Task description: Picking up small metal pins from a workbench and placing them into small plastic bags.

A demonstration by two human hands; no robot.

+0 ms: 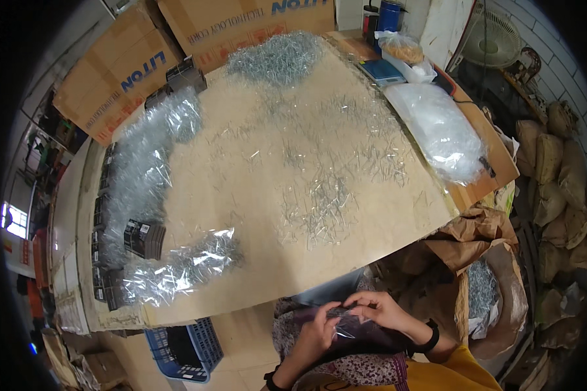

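My left hand (pixel 319 331) and my right hand (pixel 379 309) meet over my lap, just off the table's near edge. Between their closed fingers is a small clear plastic bag (pixel 347 326), pinched near its top. Something dark and thin shows at the fingertips, too small to make out. Loose, thin silvery metal pins, like nails, lie scattered (pixel 319 205) on the table (pixel 261 280) beyond my hands. Filled clear bags of such pins (pixel 182 267) are heaped along the left side, with a stack of dark cards (pixel 143 240) among them.
A large pin pile (pixel 277 58) lies at the far end before cardboard boxes (pixel 241 23). On the right are a bundle of clear plastic bags (pixel 437 130) and a small blue scale (pixel 381 72). A blue basket (pixel 186 352) stands below; an open sack (pixel 486 300) sits at right.
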